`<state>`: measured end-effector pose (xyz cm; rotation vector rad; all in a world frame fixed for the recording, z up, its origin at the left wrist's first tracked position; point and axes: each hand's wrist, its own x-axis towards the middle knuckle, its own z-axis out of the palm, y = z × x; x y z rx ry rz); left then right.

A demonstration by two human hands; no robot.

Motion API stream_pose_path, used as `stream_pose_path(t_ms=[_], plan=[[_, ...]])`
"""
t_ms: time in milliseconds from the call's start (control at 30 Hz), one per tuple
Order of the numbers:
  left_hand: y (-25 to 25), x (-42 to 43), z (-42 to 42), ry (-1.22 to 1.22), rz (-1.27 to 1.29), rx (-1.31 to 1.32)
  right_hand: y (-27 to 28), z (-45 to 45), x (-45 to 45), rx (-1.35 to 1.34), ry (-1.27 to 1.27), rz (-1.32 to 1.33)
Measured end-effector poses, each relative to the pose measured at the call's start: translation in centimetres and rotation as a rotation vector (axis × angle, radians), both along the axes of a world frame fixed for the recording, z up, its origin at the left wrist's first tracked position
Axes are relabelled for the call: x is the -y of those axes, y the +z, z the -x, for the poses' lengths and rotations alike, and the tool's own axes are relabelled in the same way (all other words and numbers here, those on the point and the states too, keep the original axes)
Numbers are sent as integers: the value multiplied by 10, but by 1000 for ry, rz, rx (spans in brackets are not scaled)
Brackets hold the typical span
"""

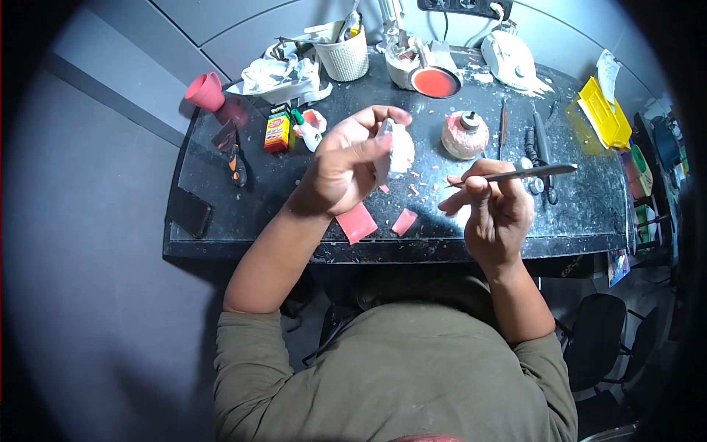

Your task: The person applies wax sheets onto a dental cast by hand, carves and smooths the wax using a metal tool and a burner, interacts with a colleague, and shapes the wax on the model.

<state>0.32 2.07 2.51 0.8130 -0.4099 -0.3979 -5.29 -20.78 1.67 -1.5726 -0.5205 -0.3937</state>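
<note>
The white moulded piece (401,151) sat in the left hand (346,158), raised above the desk (250,202), its thumb and fingers gripping it from the left, so that its paler, uneven face was turned toward the right hand (501,214). Its longer axis ran roughly up and down the view. The right hand pinched a slim metal tool (545,171) much as one holds a pen; the tool lay almost crosswise, its narrow tip pointing left toward the piece and its broader end reaching out to the right. A gap stood between tip and piece, the two near each other but apart, with the tip a little lower in view; whether they were level in height could not be told. Beneath the left hand lay a pink sheet (357,222), with a smaller pink strip (404,222) just beside it, and a round burner (464,140) stood beyond the right hand.
</note>
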Motion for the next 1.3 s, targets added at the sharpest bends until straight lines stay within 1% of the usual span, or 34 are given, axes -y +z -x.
stream_pose_path(t_ms=[33,67,133,167,200,233,267,300,367,400,433,467,500,533,600,633,733,833,1067,1167,1233,1300], plan=[[0,3,3,47,-52,74,1,0,3,-6,-24,67],[0,5,4,94,-104,150,0,-3,2,-4,-29,67],[-2,6,4,62,-91,169,-3,-10,-4,140,-69,-105],[-4,7,4,103,-137,226,-3,-10,-6,135,-105,-145],[-2,9,5,143,-183,282,-3,-9,-10,136,-111,-145],[4,4,8,57,-201,186,-3,-7,-14,126,-158,-139],[5,7,10,54,-201,185,-3,-6,-16,116,-204,-134],[6,10,11,95,-225,224,-4,-9,-12,203,-218,-21],[3,13,11,180,-280,346,-4,-5,-19,203,-268,-47],[-1,12,9,178,-279,343,-4,-4,-21,203,-285,-65],[-4,11,7,249,-371,539,-3,-5,-20,201,-288,-65],[-7,11,5,319,-462,734,-1,-6,-19,285,-312,12],[-6,18,8,307,-368,735,1,-7,-18,367,-335,90],[-5,21,9,304,-367,733,3,-9,-16,365,-336,92],[-4,24,12,347,-341,740,9,-11,-11,639,-434,275],[-6,21,10,371,-399,814,12,-6,-12,606,-405,256],[-5,22,17,410,-399,759,12,-5,-14,650,-341,259],[-7,22,18,466,-470,787,13,-6,-16,662,-340,287],[-6,21,20,485,-502,758,11,-8,-17,672,-332,312],[-5,22,19,515,-493,787,11,-8,-17,676,-332,320],[-6,20,18,550,-563,859,10,-9,-17,679,-331,322],[-5,21,20,564,-577,867,9,-10,-18,683,-318,321]])
